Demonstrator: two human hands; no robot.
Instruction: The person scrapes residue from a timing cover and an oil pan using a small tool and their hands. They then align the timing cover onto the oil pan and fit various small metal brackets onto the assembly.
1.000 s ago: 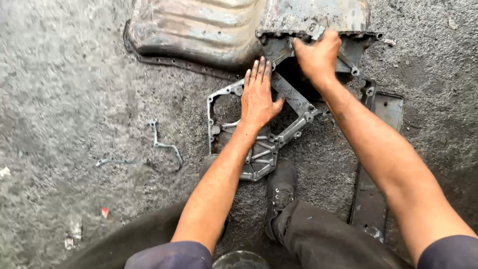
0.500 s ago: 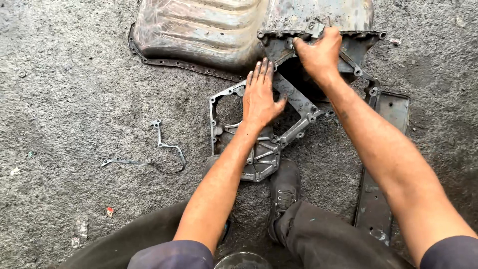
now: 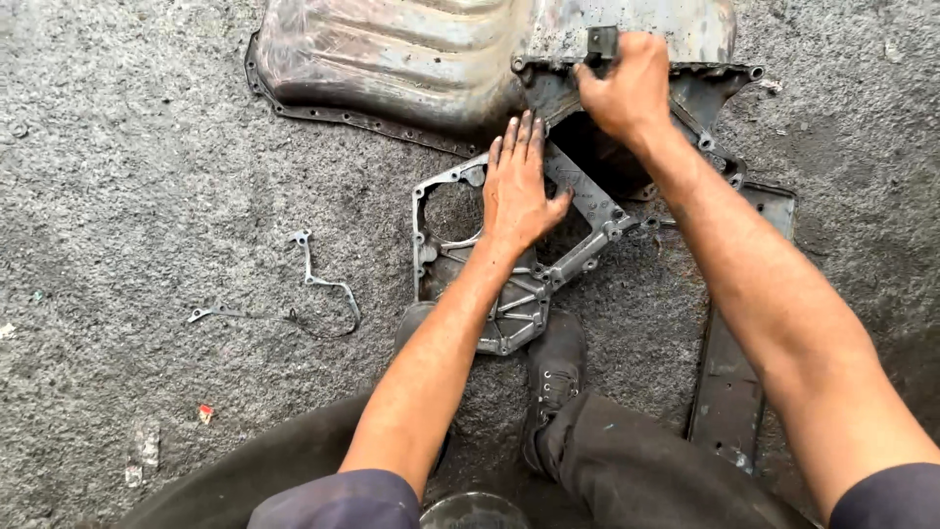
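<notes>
Nearest to us we count one black shoe (image 3: 554, 377) and one dark trouser leg (image 3: 627, 470), with the round rim of one container (image 3: 473, 511) at the lower edge; its contents cannot be made out. The floor (image 3: 147, 176) is rough grey grit. On it lie one bent wire gasket strip (image 3: 318, 284) to the left and one flat dark plate (image 3: 732, 372) to the right. Beyond the shoe lies one grey cast cover frame (image 3: 509, 304), flat on the floor. Our left hand (image 3: 517, 191) rests on it palm down, fingers straight and together, its grip open. Farther off, one large ribbed metal pan (image 3: 392, 59) lies bottom up, its edge just beside the frame. Our right hand (image 3: 627, 88) is closed around a small dark block (image 3: 601, 44) at the pan's near edge.
</notes>
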